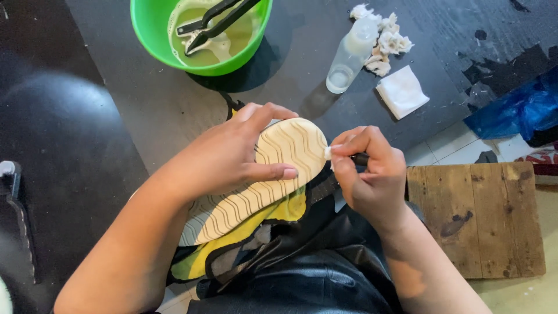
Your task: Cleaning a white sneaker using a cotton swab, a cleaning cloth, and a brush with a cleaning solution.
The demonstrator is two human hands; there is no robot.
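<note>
Right over the lap, on a dark apron (302, 256) with a yellow and grey cloth (232, 244) spread on it, there's a shoe (261, 180) turned sole-up, cream-coloured with wavy tread lines. The left hand (232, 154) is clamped over it from the side, fingers curled across the top edge and thumb pressed flat on the sole, so it's got a firm hold. The right hand (369, 171) is just beside the toe end, fingers pinched tight around a small dark-handled tool (343, 155) whose white tip is touching the rim of the sole. To the right sits a worn wooden board (482, 215).

Further out on the dark tabletop (145, 104) there's a folded white cloth pad (402, 91), and just past it a clear plastic bottle (351, 55) lying next to a heap of used cotton bits (386, 43). At the far edge is a green bowl (145, 29) with cloudy liquid in it and black tongs (215, 23) resting inside. A blue plastic bag (517, 110) is off to the far right.
</note>
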